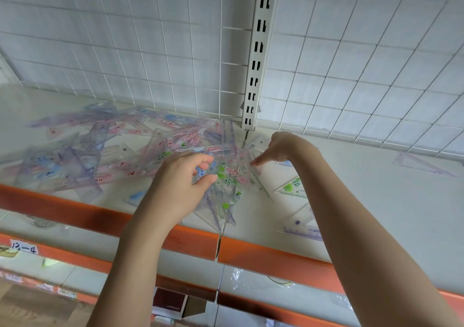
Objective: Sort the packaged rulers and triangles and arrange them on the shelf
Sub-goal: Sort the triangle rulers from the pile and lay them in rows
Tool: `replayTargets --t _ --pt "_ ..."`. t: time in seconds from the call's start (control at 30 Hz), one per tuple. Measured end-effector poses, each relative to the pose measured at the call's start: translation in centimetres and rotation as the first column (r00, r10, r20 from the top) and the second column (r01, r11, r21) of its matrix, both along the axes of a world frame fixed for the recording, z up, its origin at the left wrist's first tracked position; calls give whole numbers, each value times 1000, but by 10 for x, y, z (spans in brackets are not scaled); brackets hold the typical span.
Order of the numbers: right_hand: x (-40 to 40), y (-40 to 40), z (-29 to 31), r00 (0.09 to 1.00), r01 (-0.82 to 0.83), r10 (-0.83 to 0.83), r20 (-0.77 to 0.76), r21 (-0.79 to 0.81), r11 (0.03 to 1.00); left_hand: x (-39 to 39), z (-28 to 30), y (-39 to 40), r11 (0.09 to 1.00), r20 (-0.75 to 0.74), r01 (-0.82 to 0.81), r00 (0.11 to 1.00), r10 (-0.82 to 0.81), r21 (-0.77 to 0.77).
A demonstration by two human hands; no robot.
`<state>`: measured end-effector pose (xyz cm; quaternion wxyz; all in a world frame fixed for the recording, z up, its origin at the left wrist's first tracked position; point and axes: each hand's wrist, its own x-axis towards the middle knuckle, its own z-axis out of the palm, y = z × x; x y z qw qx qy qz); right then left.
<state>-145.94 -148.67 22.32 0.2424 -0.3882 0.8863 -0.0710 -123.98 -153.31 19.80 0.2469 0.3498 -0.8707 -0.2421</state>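
Observation:
A jumbled heap of packaged rulers and triangles (100,148), clear plastic with pink, purple and blue print, covers the left half of the white shelf (376,201). My left hand (183,183) pinches a bundle of clear packaged triangles with green print (227,188) between thumb and fingers, held over the shelf's middle. My right hand (278,148) hangs bent at the wrist above the far edge of that bundle, fingertips touching the clear plastic. A green-print triangle (292,187) lies flat just right of the bundle. A purple triangle (421,163) lies alone at the far right.
A purple ruler pack (305,231) lies near the orange front lip (271,253). White wire grid (150,50) and a slotted upright (258,50) back the shelf. Lower shelves with orange edges hold a label "12-4" (23,247), clear wrappers and a dark box (170,301).

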Motion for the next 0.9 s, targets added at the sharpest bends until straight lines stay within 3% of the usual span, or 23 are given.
replayTargets --t 0.27,0.5,0.63,0.9 --pt "-5 0 -3 996 75 -63 69 -198 977 -19 5 -8 997 -9 71 997 -71 0" --pt "-11 24 11 983 181 -139 123 -463 868 -55 14 -13 992 -4 130 992 -130 2" --pt "-12 44 17 973 229 -189 129 -564 793 -92 16 -19 986 85 165 982 -166 24" --pt "-11 88 17 954 298 -251 163 -605 738 -148 8 -34 989 357 147 923 -143 17"
